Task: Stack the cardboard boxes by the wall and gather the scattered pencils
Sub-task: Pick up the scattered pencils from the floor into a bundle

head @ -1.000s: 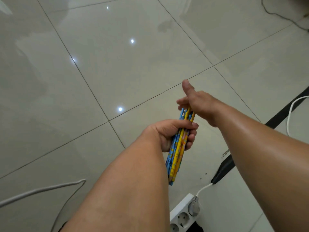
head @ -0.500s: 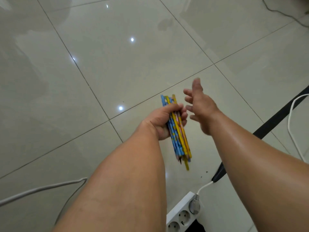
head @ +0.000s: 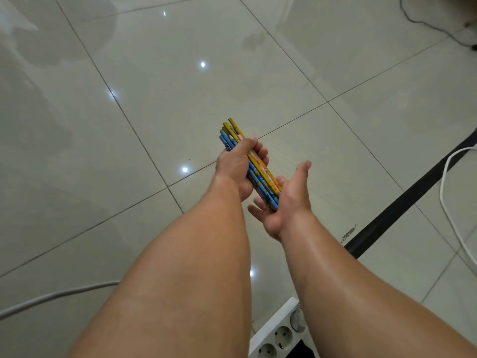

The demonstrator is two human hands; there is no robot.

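A bundle of several blue and yellow pencils (head: 260, 177) is held above the tiled floor at the middle of the view. My left hand (head: 237, 169) grips the bundle around its middle, thumb over the top. My right hand (head: 286, 202) lies palm up with straight fingers just right of it, and the near ends of the pencils rest against that palm. The far ends of the pencils stick out beyond my left hand. No cardboard boxes are in view.
A white power strip (head: 276, 334) with a plug lies on the floor below my arms. A white cable (head: 51, 297) runs in from the left. A black floor strip (head: 402, 205) and another white cable (head: 446, 202) cross the right side.
My left hand has tilted the bundle so its near end points down right. My right hand has dropped from beside the pencils and turned palm up under their near ends.
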